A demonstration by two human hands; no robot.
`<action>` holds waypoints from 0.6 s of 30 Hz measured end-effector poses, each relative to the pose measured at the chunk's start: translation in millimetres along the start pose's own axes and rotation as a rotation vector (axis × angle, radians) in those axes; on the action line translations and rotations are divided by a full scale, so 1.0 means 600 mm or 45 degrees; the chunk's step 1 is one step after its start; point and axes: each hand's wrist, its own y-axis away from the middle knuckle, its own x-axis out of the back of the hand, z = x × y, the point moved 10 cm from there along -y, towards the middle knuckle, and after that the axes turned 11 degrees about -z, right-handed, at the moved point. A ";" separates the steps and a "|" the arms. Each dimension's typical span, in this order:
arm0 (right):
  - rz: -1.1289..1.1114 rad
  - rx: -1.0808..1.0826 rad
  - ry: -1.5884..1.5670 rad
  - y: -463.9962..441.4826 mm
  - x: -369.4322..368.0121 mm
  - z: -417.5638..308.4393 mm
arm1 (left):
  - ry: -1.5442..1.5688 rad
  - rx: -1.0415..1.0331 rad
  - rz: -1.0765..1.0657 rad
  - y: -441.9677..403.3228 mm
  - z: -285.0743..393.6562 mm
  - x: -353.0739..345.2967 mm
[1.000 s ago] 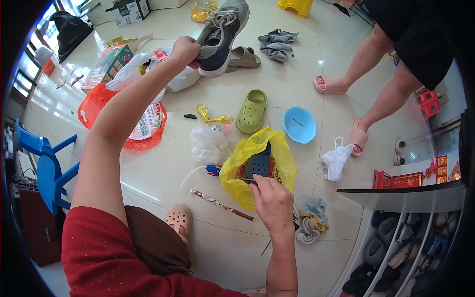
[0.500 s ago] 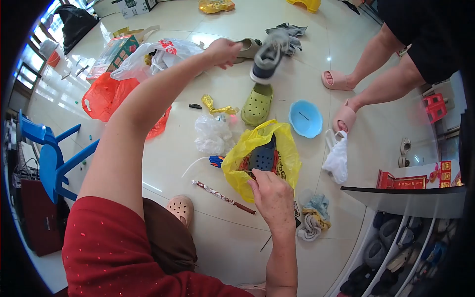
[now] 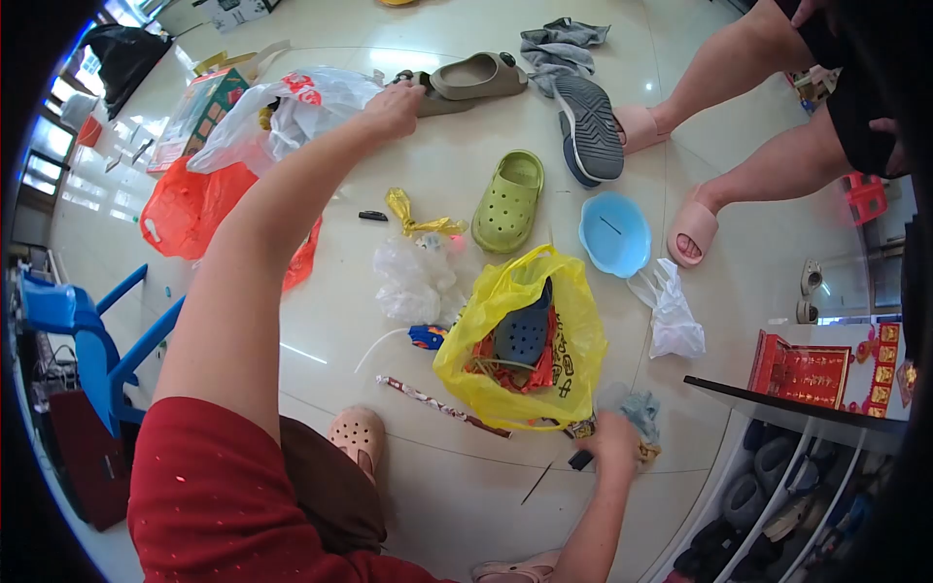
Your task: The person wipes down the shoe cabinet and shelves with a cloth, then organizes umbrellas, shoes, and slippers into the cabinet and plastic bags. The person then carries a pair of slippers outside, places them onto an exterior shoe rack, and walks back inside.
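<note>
At the far end of my reach, my left hand (image 3: 394,110) is closed on the near olive clog (image 3: 432,105), which lies against a second olive clog (image 3: 476,76). My right hand (image 3: 610,439) is low over the cloth socks (image 3: 642,413), beside a small dark patterned packet (image 3: 581,428). Its fingers are blurred and partly hidden. Between my hands stands an open yellow plastic bag (image 3: 457,361) holding a dark blue clog (image 3: 522,332) and red items. A green clog (image 3: 508,201) lies beyond it. A dark sneaker (image 3: 593,131) is tipped with its sole showing.
Another person's pink slippers (image 3: 694,233) stand at the right. Nearby are a light blue bowl (image 3: 614,233) and white bag (image 3: 673,316). A brown patterned stick (image 3: 442,405), crumpled clear plastic (image 3: 413,277), red bag (image 3: 190,209), blue chair (image 3: 83,335) and shoe rack (image 3: 777,486) surround me.
The blurred, airborne sneaker now lies on its side farther right. My right hand has left the yellow bag for the socks. My left hand now grasps the olive clog.
</note>
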 end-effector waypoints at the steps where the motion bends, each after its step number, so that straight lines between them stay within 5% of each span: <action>1: 0.084 0.179 -0.015 -0.034 -0.046 -0.021 | -0.099 -0.003 0.071 -0.013 0.013 0.007; 2: 0.167 0.355 -0.033 -0.068 -0.097 -0.043 | -0.197 -0.009 0.139 -0.028 0.026 0.007; 5: 0.270 0.045 0.300 -0.107 -0.143 -0.071 | -0.330 0.088 0.264 -0.084 0.038 -0.002; 7: 0.565 0.220 0.010 -0.169 -0.213 -0.039 | -0.383 0.232 0.195 -0.105 0.033 -0.007; 9: 0.799 0.304 0.376 -0.065 -0.105 -0.087 | -0.270 0.280 0.062 -0.126 0.005 -0.034; 10: 0.681 0.340 0.359 -0.056 -0.086 -0.095 | -0.329 0.184 0.298 -0.132 0.003 -0.033; 18: 0.691 0.289 0.378 -0.067 -0.076 -0.094 | -0.045 0.156 0.479 -0.108 -0.014 0.003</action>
